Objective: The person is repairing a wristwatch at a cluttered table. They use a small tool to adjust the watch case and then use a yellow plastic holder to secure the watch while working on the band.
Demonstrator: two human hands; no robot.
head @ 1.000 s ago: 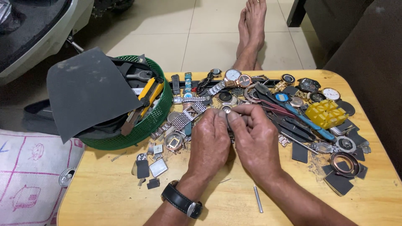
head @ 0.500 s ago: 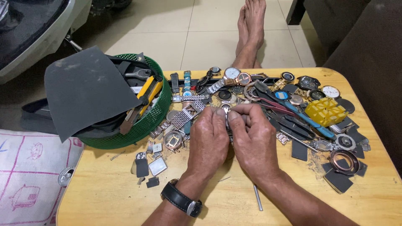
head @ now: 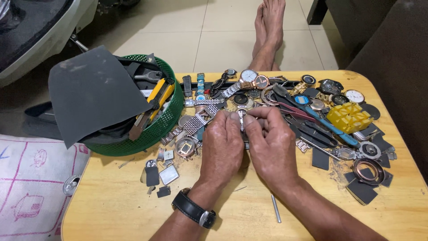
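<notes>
Head view: near the middle of the frame, both hands meet over the wooden desk [head: 111, 209]. The left hand [head: 221, 147] and the right hand [head: 271, 145] are each pinched shut on a small metal watch part [head: 242, 117], which sticks up between the fingertips at the top of the two hands. Only its narrow silvery upper end shows; the rest is hidden by the fingers, so its exact kind cannot be told.

Judging from its look, the part is light, rigid and smooth, likely slippery and easy to drop, so a fingertip pinch on its edges from both sides suits it best. It sits held just above the desk, not resting on it.

Around the hands: a green basket [head: 165, 127] with tools and a grey sheet [head: 96, 91] at the upper left, a scatter of watches and straps across the top, a yellow plastic block [head: 349, 117] at the right, and a thin metal pin [head: 276, 208] below the right hand.
</notes>
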